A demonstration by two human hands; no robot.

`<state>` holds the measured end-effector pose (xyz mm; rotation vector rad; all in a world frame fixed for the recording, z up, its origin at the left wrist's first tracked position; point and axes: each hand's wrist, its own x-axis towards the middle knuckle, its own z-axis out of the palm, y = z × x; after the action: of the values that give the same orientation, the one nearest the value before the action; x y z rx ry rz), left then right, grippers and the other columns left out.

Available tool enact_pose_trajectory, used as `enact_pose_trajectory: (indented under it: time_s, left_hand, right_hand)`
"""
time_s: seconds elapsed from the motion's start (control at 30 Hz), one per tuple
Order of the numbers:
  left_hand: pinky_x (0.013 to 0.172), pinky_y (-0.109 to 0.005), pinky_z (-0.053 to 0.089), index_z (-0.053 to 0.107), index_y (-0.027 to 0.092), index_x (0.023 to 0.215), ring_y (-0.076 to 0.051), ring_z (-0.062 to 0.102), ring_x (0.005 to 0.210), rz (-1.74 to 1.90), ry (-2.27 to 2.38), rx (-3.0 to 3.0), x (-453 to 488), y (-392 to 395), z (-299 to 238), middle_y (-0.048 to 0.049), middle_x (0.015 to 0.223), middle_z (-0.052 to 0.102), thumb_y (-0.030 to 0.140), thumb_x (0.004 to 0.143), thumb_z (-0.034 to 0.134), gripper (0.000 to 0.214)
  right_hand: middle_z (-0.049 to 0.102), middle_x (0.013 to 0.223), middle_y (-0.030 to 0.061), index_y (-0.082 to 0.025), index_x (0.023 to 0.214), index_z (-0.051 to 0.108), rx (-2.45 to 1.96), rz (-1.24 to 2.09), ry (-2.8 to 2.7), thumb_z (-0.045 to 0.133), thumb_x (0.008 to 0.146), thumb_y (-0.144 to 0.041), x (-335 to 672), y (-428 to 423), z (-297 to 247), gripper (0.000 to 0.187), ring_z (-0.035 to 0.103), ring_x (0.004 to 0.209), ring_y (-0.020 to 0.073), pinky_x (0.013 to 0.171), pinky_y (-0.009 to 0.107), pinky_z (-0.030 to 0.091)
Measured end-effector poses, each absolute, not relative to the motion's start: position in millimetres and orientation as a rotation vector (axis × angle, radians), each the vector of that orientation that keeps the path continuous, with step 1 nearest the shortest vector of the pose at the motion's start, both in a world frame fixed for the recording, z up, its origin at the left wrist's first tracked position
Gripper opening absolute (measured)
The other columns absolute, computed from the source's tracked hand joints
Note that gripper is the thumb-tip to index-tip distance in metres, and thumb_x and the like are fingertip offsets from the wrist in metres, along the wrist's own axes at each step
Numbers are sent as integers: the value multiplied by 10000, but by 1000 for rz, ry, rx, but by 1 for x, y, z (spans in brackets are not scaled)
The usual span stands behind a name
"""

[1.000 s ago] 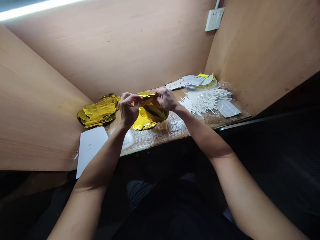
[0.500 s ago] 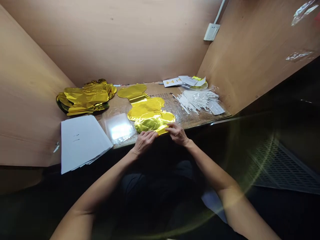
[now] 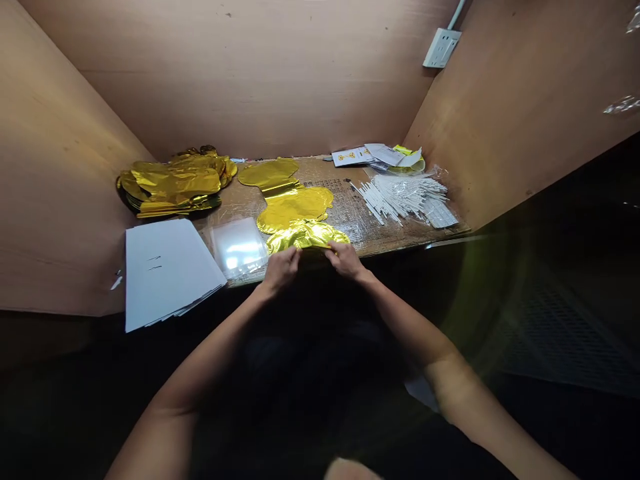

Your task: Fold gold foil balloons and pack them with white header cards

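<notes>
Wooden panels enclose the counter, which carries a stack of white paper at left, a pile of gold foil pieces behind it and, at the middle, the laid-out gold foil, reaching the front edge. White sticks lie to the right of this foil, clear sleeves to its left. The left hand and right hand, set apart, each hold its near edge in a closed grip.
</notes>
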<state>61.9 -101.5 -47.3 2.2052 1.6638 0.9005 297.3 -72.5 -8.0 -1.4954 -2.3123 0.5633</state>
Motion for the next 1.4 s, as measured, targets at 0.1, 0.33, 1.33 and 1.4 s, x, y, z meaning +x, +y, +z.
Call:
enact_pose_trajectory:
  time_s: [0.1, 0.33, 1.33, 1.4]
  left_hand:
    - [907, -437, 561, 745, 184, 1117, -323, 732, 1019, 936, 1739, 2220, 67, -84, -35, -161, 1047, 764, 300, 1046, 537, 249]
    - [1133, -513, 475, 666, 261, 1457, -350, 578, 1425, 515, 1221, 2705, 77, -114, -43, -129, 1540, 645, 178, 1003, 583, 470]
    - [680, -300, 559, 745, 223, 838, -169, 653, 722, 1262, 1280, 1116, 73, -146, 11, -15, 787, 699, 322, 907, 705, 127]
    - [653, -310, 559, 741, 216, 807, -173, 640, 712, 1267, 1251, 1125, 67, -147, 12, -30, 804, 673, 323, 913, 662, 170]
  right_hand:
    - [792, 1026, 153, -147, 1016, 772, -1703, 579, -2305, 519, 1055, -293, 284, -44, 11, 294, 700, 934, 245, 791, 294, 441]
    - [782, 1013, 186, -141, 1009, 768, -1734, 619, -2350, 568, 1040, -291, 306, -60, 18, 251, 687, 925, 282, 777, 333, 428]
    - [679, 809, 20, -209, 858, 728, -911, 1888, -1376, 698, 808, -315, 277, -73, 12, 121, 568, 685, 151, 621, 262, 425]
    - [643, 752, 14, -203, 734, 699, -927, 1782, -1448, 625, 773, -243, 270, -71, 13, 93, 537, 682, 147, 628, 261, 415]
